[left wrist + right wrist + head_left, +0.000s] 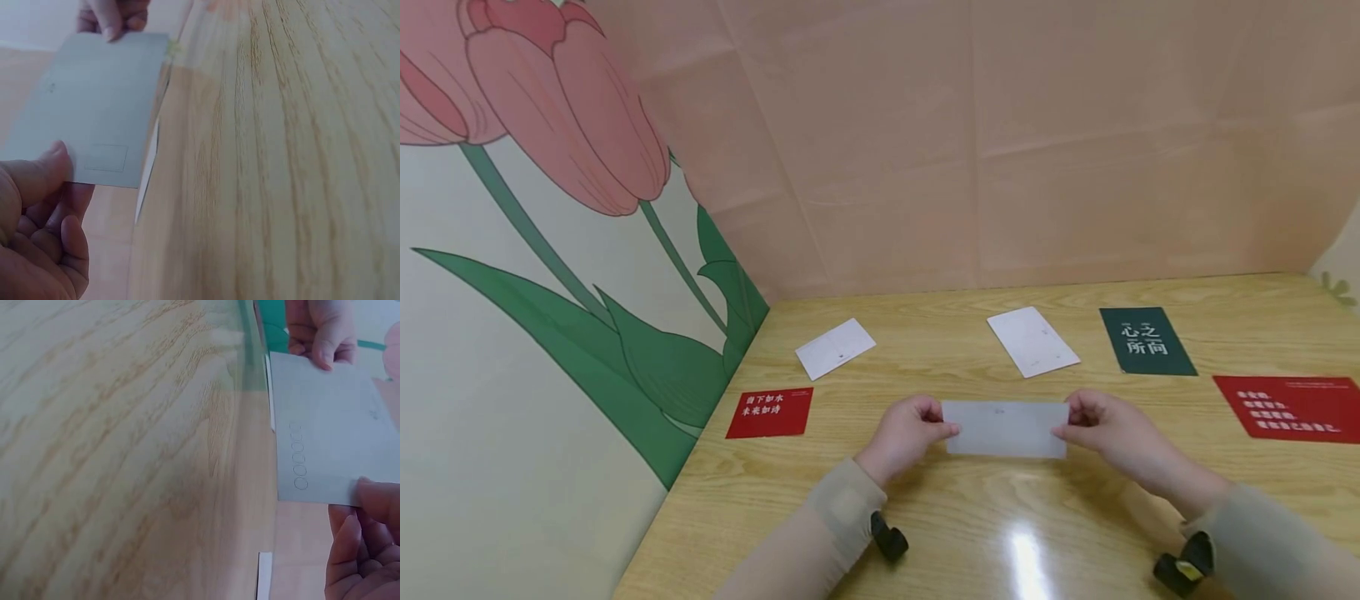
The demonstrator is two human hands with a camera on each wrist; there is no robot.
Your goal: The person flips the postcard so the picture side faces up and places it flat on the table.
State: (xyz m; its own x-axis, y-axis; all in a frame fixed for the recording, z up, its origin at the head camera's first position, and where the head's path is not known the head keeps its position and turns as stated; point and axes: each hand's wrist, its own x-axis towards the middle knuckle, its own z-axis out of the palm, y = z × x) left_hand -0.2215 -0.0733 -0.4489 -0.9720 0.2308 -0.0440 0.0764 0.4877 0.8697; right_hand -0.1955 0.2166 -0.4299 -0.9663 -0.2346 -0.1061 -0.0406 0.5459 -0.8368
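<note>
A white postcard [1006, 430] is held level above the wooden table by both hands. My left hand [912, 433] pinches its left short edge, thumb on the near face and fingers behind. At the opposite edge my right hand [1108, 429] pinches in the same way. The left wrist view shows a printed stamp box on the postcard [106, 106] close to my left thumb. In the right wrist view a row of small postcode outlines runs along one edge of the postcard [331, 425].
Behind the hands lie two white cards, one left [837, 348] and one right [1033, 342]. A red card [770, 413] is at the left, a dark green card [1147, 341] at the back right, and another red card [1292, 407] at the far right. A pink cloth [1000, 150] hangs behind the table.
</note>
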